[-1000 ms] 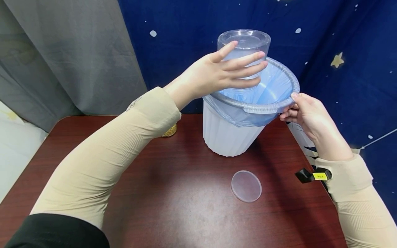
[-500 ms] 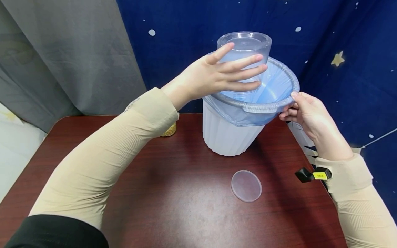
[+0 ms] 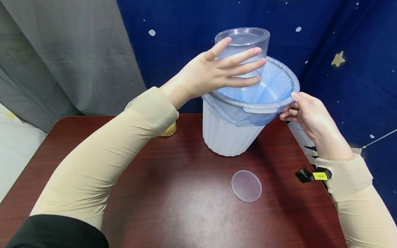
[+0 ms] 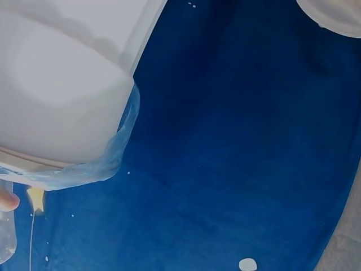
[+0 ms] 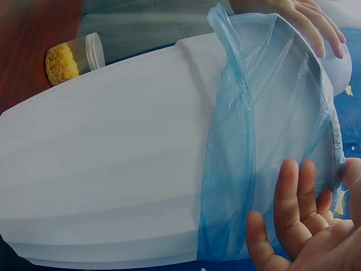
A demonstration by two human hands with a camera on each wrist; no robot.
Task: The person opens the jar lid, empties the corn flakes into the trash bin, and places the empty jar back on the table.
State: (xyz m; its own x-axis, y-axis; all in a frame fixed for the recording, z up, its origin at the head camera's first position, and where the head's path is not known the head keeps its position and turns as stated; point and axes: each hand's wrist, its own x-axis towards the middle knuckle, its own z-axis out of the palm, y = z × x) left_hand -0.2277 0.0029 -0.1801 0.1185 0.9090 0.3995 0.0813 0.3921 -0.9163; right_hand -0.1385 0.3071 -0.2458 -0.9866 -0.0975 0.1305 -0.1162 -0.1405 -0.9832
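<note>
A clear plastic jar (image 3: 243,37) is held upside down over the mouth of a white trash can (image 3: 229,139) lined with a blue bag (image 3: 277,81). My left hand (image 3: 214,72) grips the jar, fingers spread across its near side; part of the grip is hidden behind the jar. At the can's right side my right hand (image 3: 305,110) pinches the bag-covered rim, thumb on top and fingers underneath. The right wrist view shows those fingers beside the blue bag (image 5: 231,147). Fingertips on the jar (image 4: 7,240) just show at the left wrist view's edge.
A round clear lid (image 3: 246,186) lies flat on the dark red table (image 3: 173,193). Behind my left forearm stands a jar of yellow bits (image 5: 63,63) with a white lid, mostly hidden in the head view. Blue and grey curtains (image 3: 173,20) hang behind the table.
The upturned jar and my left hand dipped slightly, then rose again and shifted a little left. My right hand, the can and the lid have stayed put.
</note>
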